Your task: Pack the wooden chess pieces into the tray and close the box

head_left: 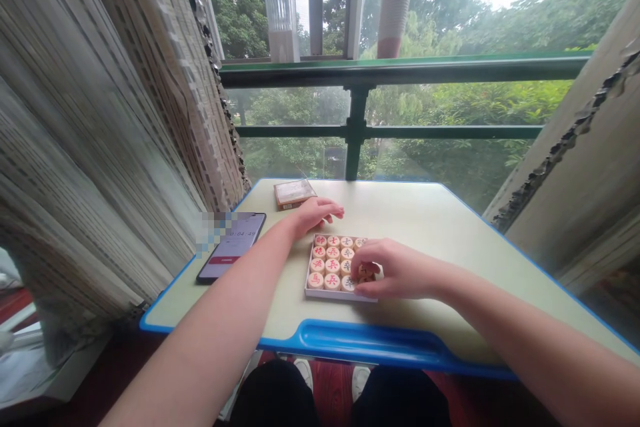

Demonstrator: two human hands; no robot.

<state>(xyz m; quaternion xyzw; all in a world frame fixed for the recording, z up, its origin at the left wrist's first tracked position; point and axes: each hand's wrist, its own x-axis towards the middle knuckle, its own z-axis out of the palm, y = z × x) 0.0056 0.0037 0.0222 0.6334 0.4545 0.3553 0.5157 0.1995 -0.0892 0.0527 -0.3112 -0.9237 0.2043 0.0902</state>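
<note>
The person sits at a small desk (430, 220) with a blue rim, in front of a window with a green railing (400, 70). On the desk lies a shallow white box (320, 293) filled with round wooden chess pieces (326, 265), set in rows, with red characters on them. The right hand (395, 270) rests over the right part of this box; its fingers (361, 272) are curled and pressed together on one piece, but if they really pinch it I cannot tell. The left hand (315, 212) lies flat on the desk just behind the box, fingers loosely spread, holding nothing. Beside that hand, near the far left corner, is a brown lid (294, 193). A black phone (231, 247) lies at the left edge with the screen lit, well apart from the box
</note>
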